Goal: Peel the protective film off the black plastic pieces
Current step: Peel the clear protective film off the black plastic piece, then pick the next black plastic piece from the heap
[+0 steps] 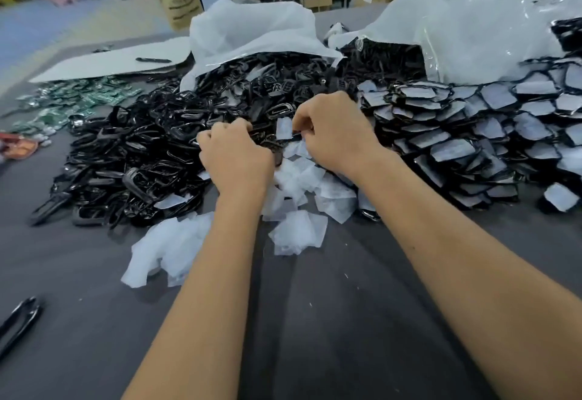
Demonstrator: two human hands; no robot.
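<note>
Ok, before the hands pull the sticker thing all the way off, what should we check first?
1. Left hand holds the black piece steady: ok, its fingers are curled round it.
2. Right hand has the film pinched: ok, the pale film sticks up between the two hands.
3. Film is coming off in one whole piece: cannot tell, the fingers hide its lower edge.
4. A place for the peeled film: ok, loose films already lie on the table just below the hands.
5. A place for the finished piece: ok, the bare black pile lies to the left.
6. More covered pieces waiting: ok, the film-covered pile lies to the right.
</note>
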